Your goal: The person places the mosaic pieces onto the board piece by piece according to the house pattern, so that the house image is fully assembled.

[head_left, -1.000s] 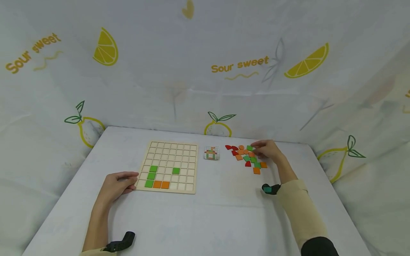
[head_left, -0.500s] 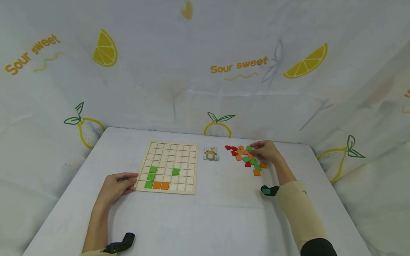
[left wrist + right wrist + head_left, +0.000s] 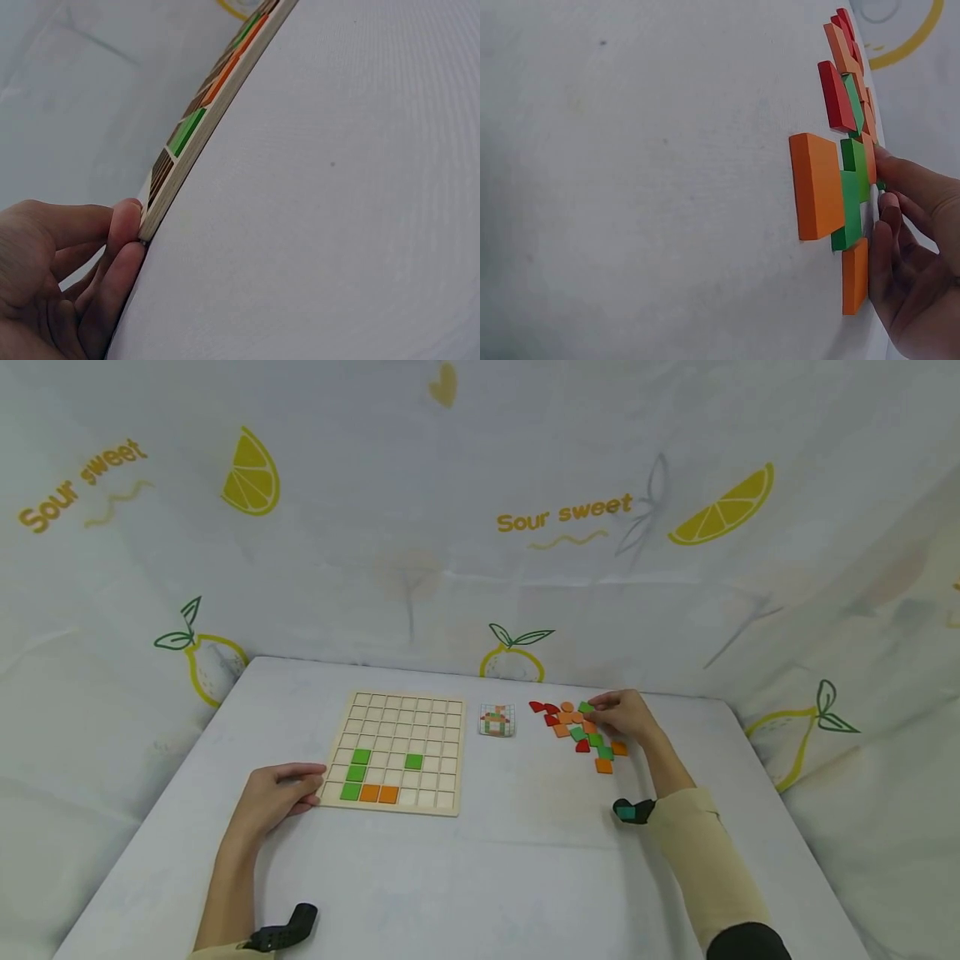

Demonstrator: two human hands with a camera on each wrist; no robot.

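Note:
My left hand (image 3: 273, 797) grips the front left corner of a pale wooden grid board (image 3: 390, 708), thumb and fingertips meeting at its edge; the left wrist view shows this hand (image 3: 71, 277) close up. Green square tiles (image 3: 413, 762) and two orange square tiles (image 3: 378, 794) sit in the board's cells. At the far right my right hand (image 3: 626, 714) pinches a green tile (image 3: 586, 707) at the back of a loose pile. In the right wrist view its fingers (image 3: 909, 184) curl behind the pile and mostly hide that tile.
The pile holds several red tiles (image 3: 582, 747), orange tiles (image 3: 603, 766) and green tiles, some overlapping. A small pattern card (image 3: 497, 720) lies between board and pile. A white lemon-print cloth (image 3: 450, 610) hangs behind the table (image 3: 465, 885).
The front tiles of the pile have shifted slightly toward me, and the right hand's fingertips have drawn a little closer together at the green tile. The left hand and the board stay put.

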